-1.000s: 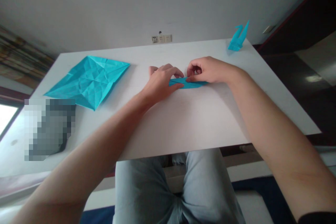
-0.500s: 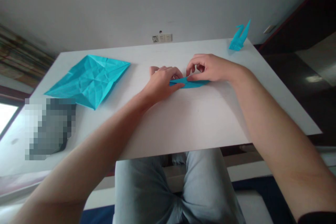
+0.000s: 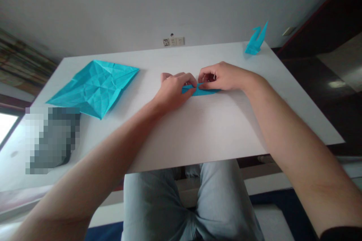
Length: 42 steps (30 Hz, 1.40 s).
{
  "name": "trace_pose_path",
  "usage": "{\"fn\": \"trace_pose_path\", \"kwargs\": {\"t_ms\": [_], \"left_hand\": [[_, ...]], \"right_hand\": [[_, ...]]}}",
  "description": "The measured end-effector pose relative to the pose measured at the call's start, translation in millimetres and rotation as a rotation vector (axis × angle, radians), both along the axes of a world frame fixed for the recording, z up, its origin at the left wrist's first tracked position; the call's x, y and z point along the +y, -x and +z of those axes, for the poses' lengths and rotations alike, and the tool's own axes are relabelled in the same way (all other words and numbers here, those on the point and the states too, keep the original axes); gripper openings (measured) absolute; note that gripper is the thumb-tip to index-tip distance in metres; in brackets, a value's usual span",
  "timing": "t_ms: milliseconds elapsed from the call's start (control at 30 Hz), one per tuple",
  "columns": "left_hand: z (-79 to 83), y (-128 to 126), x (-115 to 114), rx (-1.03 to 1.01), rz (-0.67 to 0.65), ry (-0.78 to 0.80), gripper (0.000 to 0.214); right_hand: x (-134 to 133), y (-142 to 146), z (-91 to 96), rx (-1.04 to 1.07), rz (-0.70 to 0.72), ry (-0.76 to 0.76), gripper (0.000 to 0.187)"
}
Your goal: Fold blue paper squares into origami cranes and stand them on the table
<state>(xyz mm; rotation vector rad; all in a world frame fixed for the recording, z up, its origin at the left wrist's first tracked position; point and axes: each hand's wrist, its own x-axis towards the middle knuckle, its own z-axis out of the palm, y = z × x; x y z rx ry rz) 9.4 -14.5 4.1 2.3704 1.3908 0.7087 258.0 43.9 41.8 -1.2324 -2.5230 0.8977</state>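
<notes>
A narrow folded piece of blue paper (image 3: 204, 91) lies flat on the white table (image 3: 198, 131) in front of me. My left hand (image 3: 173, 89) presses down on its left end with curled fingers. My right hand (image 3: 223, 77) pinches the paper's upper edge near the middle, fingers bent together. The two hands almost touch above the paper. Most of the paper's left part is hidden under my left hand.
A large creased blue paper sheet (image 3: 94, 86) lies unfolded at the left of the table. A small folded blue paper bird (image 3: 256, 41) stands at the far right corner. A blurred grey object (image 3: 51, 137) sits near the left edge. Wall sockets (image 3: 173, 41) are behind the table.
My right hand has lowered and slid left along the folded paper, closing up to my left hand. The left hand has stayed in place.
</notes>
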Motion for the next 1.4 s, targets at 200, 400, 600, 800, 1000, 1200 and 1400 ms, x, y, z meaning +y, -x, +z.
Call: {"fn": "trace_pose_path", "kwargs": {"t_ms": [200, 400, 600, 800, 1000, 1200, 1400], "left_hand": [[2.7, -1.0, -1.3, -0.012, 0.007, -0.045, 0.029], [9.1, -2.4, -3.5, 0.025, -0.075, -0.072, 0.019], [11.6, 1.0, -2.2, 0.017, -0.207, -0.045, 0.011], [7.8, 0.9, 0.6, -0.021, -0.148, -0.010, 0.009], [0.5, 3.2, 2.0, -0.070, -0.055, 0.049, 0.036], [-1.4, 4.0, 2.8, -0.026, -0.044, 0.011, 0.037], [-0.5, 4.4, 4.9, -0.024, -0.085, 0.022, 0.020]], "right_hand": [[-0.1, -3.6, 6.0, -0.017, -0.011, -0.005, 0.035], [1.7, -6.0, 7.1, -0.045, 0.004, 0.025, 0.033], [-0.1, -6.3, 8.7, -0.008, 0.012, 0.074, 0.027], [7.1, -9.0, 2.8, -0.030, -0.007, 0.052, 0.038], [6.6, -10.0, 1.9, -0.027, 0.019, 0.042, 0.048], [3.6, -7.9, 4.8, -0.066, 0.039, 0.058, 0.044], [2.7, -5.8, 6.1, -0.014, 0.076, 0.091, 0.043]]}}
